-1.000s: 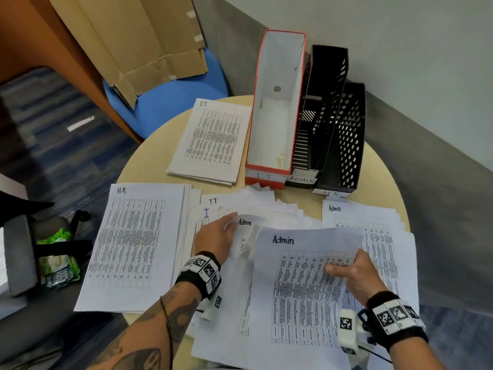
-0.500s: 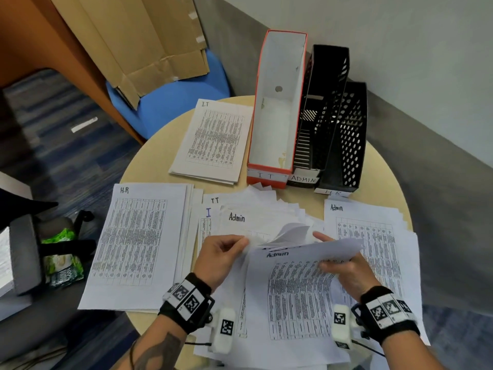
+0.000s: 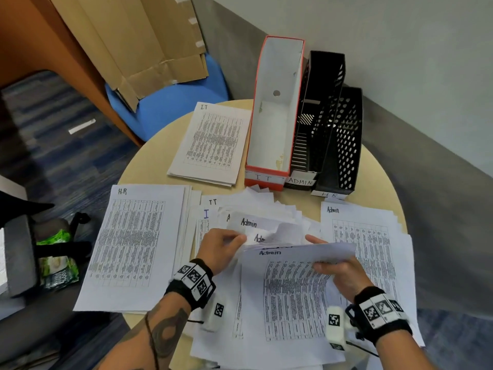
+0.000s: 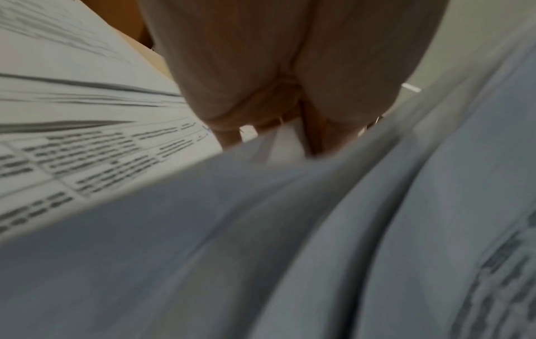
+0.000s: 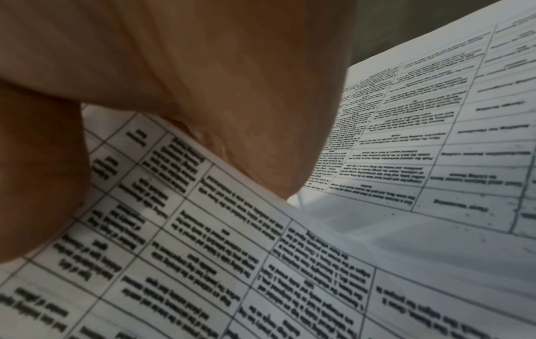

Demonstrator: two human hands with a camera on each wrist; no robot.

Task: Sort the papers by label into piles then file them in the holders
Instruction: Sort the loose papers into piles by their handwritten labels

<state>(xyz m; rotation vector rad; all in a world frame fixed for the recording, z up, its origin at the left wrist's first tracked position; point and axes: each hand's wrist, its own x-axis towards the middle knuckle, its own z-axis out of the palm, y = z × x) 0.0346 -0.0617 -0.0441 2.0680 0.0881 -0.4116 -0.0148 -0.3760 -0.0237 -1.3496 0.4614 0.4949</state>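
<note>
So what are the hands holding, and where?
The right hand holds an Admin sheet near its top right edge. The left hand pinches the top of another Admin sheet in the middle pile.

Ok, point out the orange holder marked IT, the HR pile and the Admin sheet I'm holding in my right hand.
Orange holder [image 3: 274, 124]: head view, on its white inner wall.
HR pile [image 3: 133, 244]: head view, middle of the top sheet's printed table.
Admin sheet [image 3: 290, 297]: head view, on its printed table, left of the right hand.

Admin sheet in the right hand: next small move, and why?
Probably carry the Admin sheet right onto the Admin pile. The right hand already pinches its lifted edge, its label matches that pile, and the left hand holds the unsorted sheets.
</note>
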